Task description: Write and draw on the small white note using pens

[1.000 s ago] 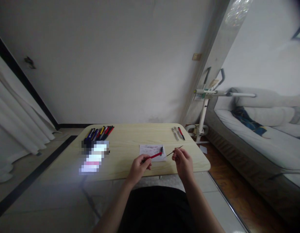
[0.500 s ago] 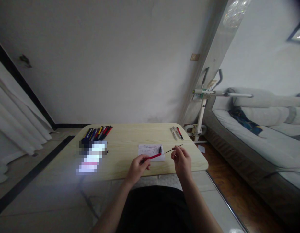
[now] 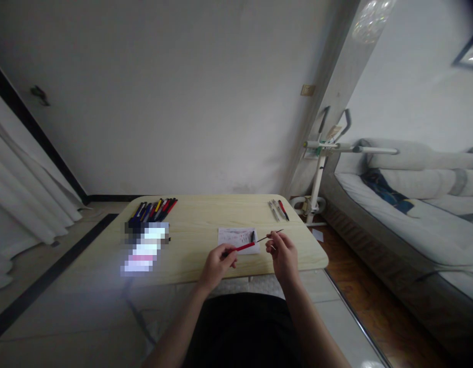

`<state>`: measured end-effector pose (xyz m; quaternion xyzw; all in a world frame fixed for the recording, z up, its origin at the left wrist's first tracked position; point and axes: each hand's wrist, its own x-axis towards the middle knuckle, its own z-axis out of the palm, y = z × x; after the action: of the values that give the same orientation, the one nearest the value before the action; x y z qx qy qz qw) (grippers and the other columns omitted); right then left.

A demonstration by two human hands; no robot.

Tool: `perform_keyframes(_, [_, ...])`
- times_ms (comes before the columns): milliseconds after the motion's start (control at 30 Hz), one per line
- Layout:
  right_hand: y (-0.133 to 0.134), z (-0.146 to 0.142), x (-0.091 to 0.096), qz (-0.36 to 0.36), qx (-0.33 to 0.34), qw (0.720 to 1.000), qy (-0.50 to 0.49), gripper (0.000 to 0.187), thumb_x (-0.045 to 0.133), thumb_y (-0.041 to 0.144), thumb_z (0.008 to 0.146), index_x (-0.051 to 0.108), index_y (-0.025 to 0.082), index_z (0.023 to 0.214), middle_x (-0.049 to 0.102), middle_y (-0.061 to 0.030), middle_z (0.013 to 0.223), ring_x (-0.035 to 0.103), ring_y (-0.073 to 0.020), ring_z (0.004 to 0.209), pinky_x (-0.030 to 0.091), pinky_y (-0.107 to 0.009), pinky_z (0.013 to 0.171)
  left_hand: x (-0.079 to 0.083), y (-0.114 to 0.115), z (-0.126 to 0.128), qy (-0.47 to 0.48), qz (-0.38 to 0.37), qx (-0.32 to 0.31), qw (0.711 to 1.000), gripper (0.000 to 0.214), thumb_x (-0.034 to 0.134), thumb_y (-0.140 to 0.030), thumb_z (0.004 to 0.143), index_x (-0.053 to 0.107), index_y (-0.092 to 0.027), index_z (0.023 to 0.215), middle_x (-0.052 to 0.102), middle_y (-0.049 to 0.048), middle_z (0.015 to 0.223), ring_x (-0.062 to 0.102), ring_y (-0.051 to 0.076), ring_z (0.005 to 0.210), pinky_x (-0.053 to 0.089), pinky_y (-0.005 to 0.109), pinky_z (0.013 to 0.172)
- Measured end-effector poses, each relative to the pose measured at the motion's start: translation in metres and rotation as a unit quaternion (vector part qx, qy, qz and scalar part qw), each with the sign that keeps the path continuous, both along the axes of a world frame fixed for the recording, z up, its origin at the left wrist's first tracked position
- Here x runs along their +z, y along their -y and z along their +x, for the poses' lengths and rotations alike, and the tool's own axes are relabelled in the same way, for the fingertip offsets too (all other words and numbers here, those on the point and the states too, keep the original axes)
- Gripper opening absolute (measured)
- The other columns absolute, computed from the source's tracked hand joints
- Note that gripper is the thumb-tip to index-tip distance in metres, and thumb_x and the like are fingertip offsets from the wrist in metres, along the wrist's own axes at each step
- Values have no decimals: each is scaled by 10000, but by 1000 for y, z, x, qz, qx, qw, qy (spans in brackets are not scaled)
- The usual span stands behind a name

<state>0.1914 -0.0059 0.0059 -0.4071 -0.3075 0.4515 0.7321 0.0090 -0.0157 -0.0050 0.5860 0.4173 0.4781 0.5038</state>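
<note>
My left hand (image 3: 217,266) is closed on a red pen barrel (image 3: 244,247) with a dark end, held over the near middle of a light wooden table (image 3: 198,230). My right hand (image 3: 283,255) pinches a thin dark pen refill (image 3: 270,236) that points toward the barrel's end, close to it. Both are held just above a small white paper (image 3: 236,237) with scribbles on it.
A row of several coloured pens (image 3: 154,209) lies at the table's far left, with a blurred patch (image 3: 144,248) in front of it. A few pens (image 3: 278,209) lie at the far right. A white exercise machine (image 3: 321,168) and a grey sofa (image 3: 412,204) stand to the right.
My right hand has moved a little to the left with the refill, bringing its tip nearer the red barrel. The left hand has barely moved.
</note>
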Motion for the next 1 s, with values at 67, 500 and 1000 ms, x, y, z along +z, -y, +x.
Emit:
perform_keyframes(67, [1, -2, -1, -5, 11, 1000, 6, 176, 652, 319, 642, 572, 163, 656, 601, -14, 645, 480, -83, 467, 360, -230, 442, 0, 0, 0, -1, -2, 3, 1000, 255, 531, -341, 723, 564, -126, 856, 584, 24, 652, 556, 124, 562, 460, 252, 565])
perform_keyframes(500, [9, -15, -5, -6, 82, 996, 34, 163, 646, 291, 653, 549, 165, 616, 536, 22, 562, 447, -75, 469, 333, -216, 454, 0, 1, 0, -20, 8, 3, 1000, 250, 526, -340, 723, 570, -122, 839, 591, 28, 645, 559, 125, 550, 447, 248, 549])
perform_keyframes(1000, [10, -16, -4, -24, 110, 993, 31, 195, 637, 334, 656, 542, 170, 611, 506, 19, 536, 434, -89, 471, 336, -218, 453, 0, 1, 1, -19, 11, 12, 1000, 251, 540, -337, 708, 574, -124, 836, 589, 23, 626, 556, 125, 543, 442, 239, 537])
